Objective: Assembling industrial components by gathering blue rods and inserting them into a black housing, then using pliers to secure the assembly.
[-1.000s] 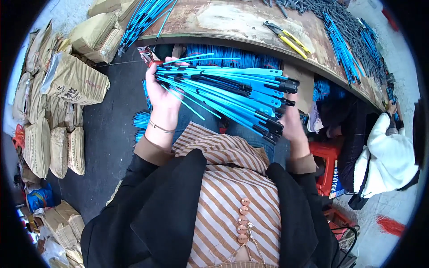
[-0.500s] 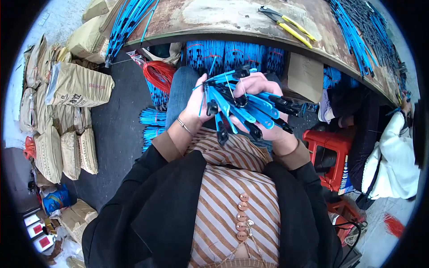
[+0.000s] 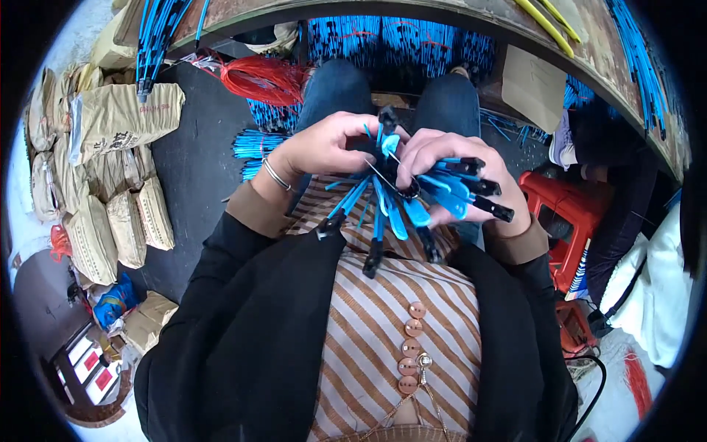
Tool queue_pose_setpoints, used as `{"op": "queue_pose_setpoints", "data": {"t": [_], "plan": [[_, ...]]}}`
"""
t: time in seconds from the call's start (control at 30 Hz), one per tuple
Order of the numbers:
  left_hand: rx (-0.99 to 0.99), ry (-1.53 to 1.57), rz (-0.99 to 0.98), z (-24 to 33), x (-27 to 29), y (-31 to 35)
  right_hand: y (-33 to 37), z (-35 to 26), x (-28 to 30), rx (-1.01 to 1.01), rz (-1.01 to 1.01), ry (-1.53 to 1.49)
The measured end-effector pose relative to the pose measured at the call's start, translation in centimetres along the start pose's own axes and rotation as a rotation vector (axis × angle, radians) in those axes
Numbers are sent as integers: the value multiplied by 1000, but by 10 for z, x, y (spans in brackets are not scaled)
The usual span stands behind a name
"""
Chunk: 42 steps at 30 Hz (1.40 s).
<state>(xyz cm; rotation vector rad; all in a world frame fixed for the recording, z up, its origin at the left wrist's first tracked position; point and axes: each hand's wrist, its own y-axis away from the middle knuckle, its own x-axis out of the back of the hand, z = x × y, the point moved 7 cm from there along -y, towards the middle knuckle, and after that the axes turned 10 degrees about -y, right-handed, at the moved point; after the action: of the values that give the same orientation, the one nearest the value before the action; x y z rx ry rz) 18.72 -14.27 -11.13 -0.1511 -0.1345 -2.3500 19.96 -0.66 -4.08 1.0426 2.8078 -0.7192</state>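
Observation:
Between my hands, above my lap, a bundle of blue strips [image 3: 417, 211] with black end pieces fans out toward my chest. My right hand [image 3: 460, 158] is closed around the bundle from the right, its fingers bent over the top. My left hand [image 3: 324, 147] is closed on the left side, thumb and forefinger pinching a thin pale strand [image 3: 381, 176] that crosses the middle of the bundle. Part of the strand is hidden among the strips and fingers. One black end piece [image 3: 387, 118] sticks up between the two hands.
Ahead runs the worktable edge [image 3: 442, 9], with yellow-handled pliers [image 3: 549, 26] and blue strips on it. Tied blue bundles [image 3: 342, 40] stand underneath. Red strands [image 3: 261, 77] hang at left near stacked sacks [image 3: 129, 121]. A red stool [image 3: 556, 221] and a seated person's dark-clothed leg [image 3: 622, 206] are at right.
My left hand has turned from palm-up beside the bundle to a pinch on the strand. The bundle's black ends have swung toward me and spread. The view has shifted, taking the table edge higher.

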Motion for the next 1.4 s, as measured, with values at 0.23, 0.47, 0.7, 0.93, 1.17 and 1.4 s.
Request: {"op": "queue_pose_setpoints", "data": {"t": [0.23, 0.47, 0.7, 0.93, 1.17, 1.4], "plan": [[-179, -81, -207, -1, -9, -8, 2, 12, 4, 10, 29, 32], [-111, -71, -94, -4, -3, -10, 0, 25, 3, -79, 403, -82], [-9, 420, 360, -47, 34, 19, 10, 19, 7, -157, 555, -48], [-143, 556, 486, -41, 57, 35, 16, 10, 16, -22, 184, 82], [-116, 491, 324, -9, 45, 14, 1, 4, 33, 26, 328, -156], [-8, 307, 278, -5, -1, -10, 5, 21, 28, -77, 610, -129]]}}
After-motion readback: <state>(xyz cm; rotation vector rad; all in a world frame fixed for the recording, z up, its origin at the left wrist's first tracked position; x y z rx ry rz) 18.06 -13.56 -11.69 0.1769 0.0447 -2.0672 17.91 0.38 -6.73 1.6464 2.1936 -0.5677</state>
